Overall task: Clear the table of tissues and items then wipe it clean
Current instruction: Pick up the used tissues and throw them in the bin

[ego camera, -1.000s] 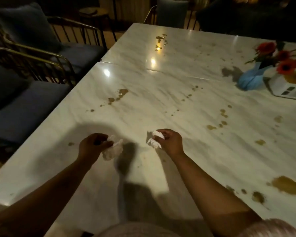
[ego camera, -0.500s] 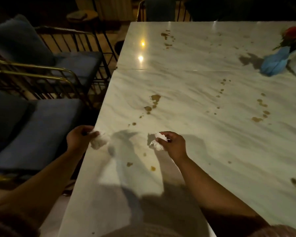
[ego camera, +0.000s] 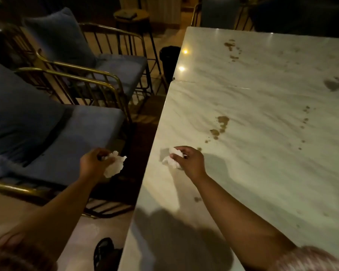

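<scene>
White left tissue bulges at 3 o'clock from the gripping left hand, off the table, above a chair. Right hand pinches the right tissue, which pokes out at 9 o'clock, over the table.

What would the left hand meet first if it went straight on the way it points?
Likely the brass arm rail of the near blue chair, beyond the crumpled tissue the left hand grips. Depth is unclear; it may pass above.

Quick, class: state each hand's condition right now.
Left hand: grips a crumpled tissue, off the table's edge.
Right hand: grips another tissue over the table.
</scene>
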`<state>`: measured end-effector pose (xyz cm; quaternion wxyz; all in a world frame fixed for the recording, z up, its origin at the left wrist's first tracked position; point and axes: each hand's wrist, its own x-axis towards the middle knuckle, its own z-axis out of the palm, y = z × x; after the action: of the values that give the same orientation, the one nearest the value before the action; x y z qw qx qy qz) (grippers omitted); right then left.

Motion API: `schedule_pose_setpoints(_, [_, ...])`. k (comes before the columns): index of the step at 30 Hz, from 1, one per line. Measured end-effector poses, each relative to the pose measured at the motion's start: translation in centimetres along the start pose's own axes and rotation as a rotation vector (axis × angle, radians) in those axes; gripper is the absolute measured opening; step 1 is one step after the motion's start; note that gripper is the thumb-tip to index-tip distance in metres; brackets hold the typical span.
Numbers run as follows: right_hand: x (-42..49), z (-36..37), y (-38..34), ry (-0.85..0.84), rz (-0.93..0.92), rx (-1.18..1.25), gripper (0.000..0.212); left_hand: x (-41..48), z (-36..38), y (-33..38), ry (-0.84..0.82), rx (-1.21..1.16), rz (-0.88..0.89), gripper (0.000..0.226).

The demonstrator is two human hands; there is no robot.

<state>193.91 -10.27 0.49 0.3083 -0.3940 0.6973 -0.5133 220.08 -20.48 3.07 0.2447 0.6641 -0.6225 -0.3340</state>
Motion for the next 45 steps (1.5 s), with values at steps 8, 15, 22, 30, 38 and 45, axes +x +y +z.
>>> schedule_pose_setpoints(8, [2.1,15.8,-4.8,0.0,0.025,-0.035,0.024,8.2,-6.0,-4.9,-0.289,0.125,0.277,0.021])
schedule_pose_setpoints(15, [2.5,23.4,-6.8,0.059,0.08,-0.084,0.02,15.3,-13.4,-8.2,-0.415,0.24,0.325,0.02])
schedule_pose_setpoints(22, [5.2,25.0,-5.9,0.027,0.165,-0.219,0.029,21.9,-11.9,-8.6,-0.426,0.2,0.353,0.024])
schedule_pose_setpoints(30, [16.6,22.7,-6.0,0.066,0.111,-0.293,0.03,30.8,-6.2,-2.9,-0.476,0.149,0.392,0.02])
schedule_pose_setpoints(38, [34.4,18.5,-7.9,0.028,0.039,-0.32,0.028,44.0,2.5,8.8,-0.42,0.11,0.354,0.025])
schedule_pose_setpoints(45, [49.1,15.7,-8.3,-0.012,0.072,-0.349,0.031,53.7,7.5,15.1,-0.435,0.064,0.346,0.022])
